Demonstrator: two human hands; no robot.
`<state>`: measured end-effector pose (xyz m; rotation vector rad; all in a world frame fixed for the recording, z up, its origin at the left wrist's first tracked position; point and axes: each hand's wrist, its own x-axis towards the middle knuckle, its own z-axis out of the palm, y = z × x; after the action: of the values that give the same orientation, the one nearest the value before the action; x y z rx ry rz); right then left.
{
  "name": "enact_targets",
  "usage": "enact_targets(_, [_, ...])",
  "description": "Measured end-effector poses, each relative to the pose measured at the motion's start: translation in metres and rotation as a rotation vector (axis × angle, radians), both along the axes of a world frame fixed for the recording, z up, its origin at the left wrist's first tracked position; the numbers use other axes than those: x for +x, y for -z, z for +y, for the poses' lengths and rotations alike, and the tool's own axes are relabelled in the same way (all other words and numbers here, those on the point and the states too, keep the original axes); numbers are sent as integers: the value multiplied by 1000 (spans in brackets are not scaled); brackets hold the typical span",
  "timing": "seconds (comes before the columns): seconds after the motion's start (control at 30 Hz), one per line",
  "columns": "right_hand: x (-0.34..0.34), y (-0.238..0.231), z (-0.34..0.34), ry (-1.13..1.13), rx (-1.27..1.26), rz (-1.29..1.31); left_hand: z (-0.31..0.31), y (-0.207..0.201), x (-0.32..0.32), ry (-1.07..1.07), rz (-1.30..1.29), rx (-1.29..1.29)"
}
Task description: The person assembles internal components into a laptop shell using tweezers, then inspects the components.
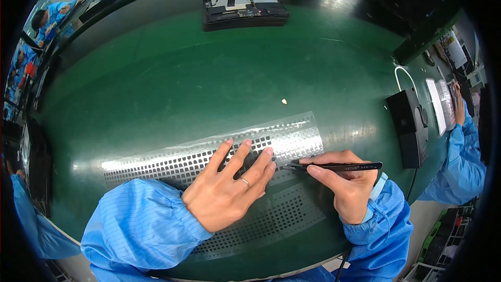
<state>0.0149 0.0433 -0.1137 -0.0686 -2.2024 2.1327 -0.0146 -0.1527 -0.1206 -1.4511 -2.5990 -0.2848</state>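
My left hand (pixel 228 188) lies flat with its fingers apart on a clear plastic sheet (pixel 297 141) that carries rows of small dark square pads (pixel 180 164). A ring is on one finger. From the right, my right hand (pixel 347 180) pinches a pair of black tweezers (pixel 349 167). The tweezer tips rest at or just above the sheet, close to my left fingertips, by the end of the dark rows. Whether a pad is between the tips is too small to tell. Nearer to me lies a second clear sheet (pixel 276 216) with smaller dark squares, partly under my left arm.
A device with its inside exposed (pixel 242 0) sits at the far edge of the green table (pixel 198 73). On the right stands a black box (pixel 407 128) with a white cable, near a green post (pixel 428 34). A small pale scrap (pixel 284 101) lies mid-table. Other people in blue work at both sides.
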Motion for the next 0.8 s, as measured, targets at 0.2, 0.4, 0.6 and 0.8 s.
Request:
enact_targets(0.2, [-3,0,-1,2,-24,-20,-1,-1,0,-45,6,-36])
enact_targets(0.4, [-6,-2,-2,20,-62,-4,-2,-7,-3,-38,7,-32])
enact_targets(0.6, [0,-7,-7,9,-181,-105,-6,-14,3,-24,-13,-40])
enact_targets(0.8, [-7,-9,-4,8,-344,-91,-9,-5,2,-25,71,-43])
